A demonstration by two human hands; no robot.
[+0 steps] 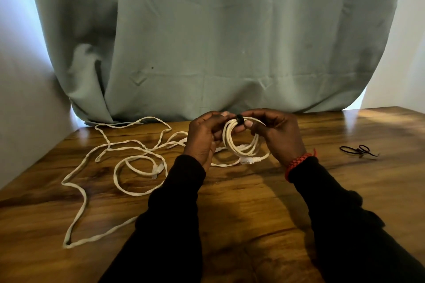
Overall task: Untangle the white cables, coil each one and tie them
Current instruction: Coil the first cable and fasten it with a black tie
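Observation:
A coiled white cable [232, 145] is held upright above the wooden table [253, 202], between both hands. My left hand [203, 138] pinches the top of the coil from the left. My right hand [279, 133] grips it from the right. A black tie [239, 119] wraps the top of the coil between my fingertips. The coil's clear plug end [249, 159] hangs at the bottom. A second white cable [92, 161] lies loose across the left of the table, partly looped, with a plug [158, 169] in the loop.
More black ties [358, 151] lie on the table at the right. A grey-green curtain [207, 41] hangs behind the table's far edge. A white wall stands at the left. I wear black sleeves and a red bracelet [296, 163] on the right wrist.

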